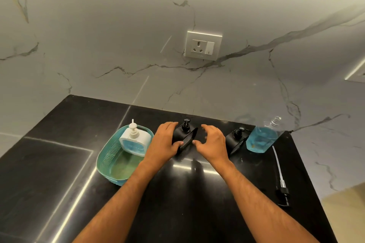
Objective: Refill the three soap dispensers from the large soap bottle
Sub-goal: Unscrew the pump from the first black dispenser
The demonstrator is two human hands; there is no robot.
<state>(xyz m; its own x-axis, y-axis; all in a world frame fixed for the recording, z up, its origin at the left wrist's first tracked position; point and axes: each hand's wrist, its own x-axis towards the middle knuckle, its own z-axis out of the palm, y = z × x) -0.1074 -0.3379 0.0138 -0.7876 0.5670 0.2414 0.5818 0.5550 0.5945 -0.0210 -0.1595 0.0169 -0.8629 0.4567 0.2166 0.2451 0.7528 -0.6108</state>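
both hands reach over the black tabletop (187, 193): left hand (164, 142) grips the middle black dispenser (182, 134), right hand (213, 142) hovers beside it, fingers spread. large soap bottle (262, 136) stands uncapped, far right.

dispenser (132, 138) in basket (107, 156), bottle (261, 138) rightmost

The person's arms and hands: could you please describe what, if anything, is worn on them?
Nothing is worn: the left hand and right hand are bare, without gloves, rings or a watch, and both forearms are uncovered to the frame's bottom edge, with no sleeve showing.
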